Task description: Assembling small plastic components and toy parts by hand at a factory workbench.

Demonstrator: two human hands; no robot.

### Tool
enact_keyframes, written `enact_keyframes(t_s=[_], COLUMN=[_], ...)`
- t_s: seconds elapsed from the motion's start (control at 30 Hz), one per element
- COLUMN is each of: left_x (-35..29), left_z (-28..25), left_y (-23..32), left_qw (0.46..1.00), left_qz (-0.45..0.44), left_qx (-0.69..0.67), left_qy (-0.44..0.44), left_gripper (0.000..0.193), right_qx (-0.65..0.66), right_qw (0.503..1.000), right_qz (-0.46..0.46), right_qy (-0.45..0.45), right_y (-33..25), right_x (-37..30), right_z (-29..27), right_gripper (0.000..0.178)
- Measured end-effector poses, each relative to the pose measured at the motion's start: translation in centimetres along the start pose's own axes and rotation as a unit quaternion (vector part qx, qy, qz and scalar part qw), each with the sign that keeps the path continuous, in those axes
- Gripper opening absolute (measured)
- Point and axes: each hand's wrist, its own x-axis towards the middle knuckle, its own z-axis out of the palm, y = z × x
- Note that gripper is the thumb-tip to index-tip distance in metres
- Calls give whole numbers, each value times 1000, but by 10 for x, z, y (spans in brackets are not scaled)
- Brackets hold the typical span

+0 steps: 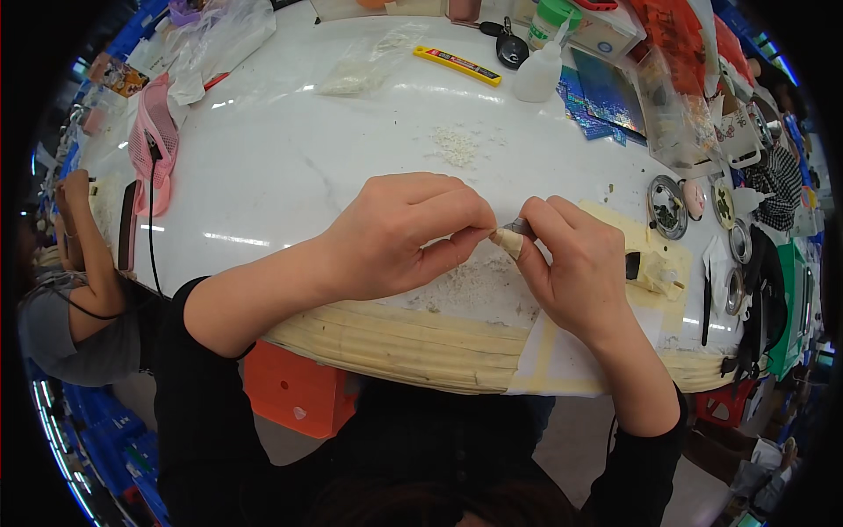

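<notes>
My left hand is closed, its thumb and forefinger pinched together over the table; whatever lies between the tips is too small to make out. Right at those fingertips is my right hand, also closed. Beige tape wraps its thumb tip, and a small grey piece shows between thumb and forefinger, its kind unclear. Below both hands, white bits are scattered on the white table. A small heap of white bits lies farther back.
A yellow utility knife, a car key and a white squeeze bottle stand or lie at the back. Round metal dishes sit at right, a pink mesh item at left. An orange stool is below the taped edge.
</notes>
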Motion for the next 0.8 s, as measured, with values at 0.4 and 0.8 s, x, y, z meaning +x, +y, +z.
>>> enact_keyframes(t_s=[0.4,0.8], left_x=[4,0], left_z=[-4,-6], left_y=[4,-4], left_qw=[848,793], left_qz=[-323,-370], left_qx=[-420,-483], left_qy=[-24,-33], left_gripper=[10,15], right_qx=[5,67], right_qw=[1000,996], right_qz=[4,-52], right_qy=[-4,12], right_y=[2,-1], right_x=[0,3], right_z=[0,-4], right_gripper=[20,64])
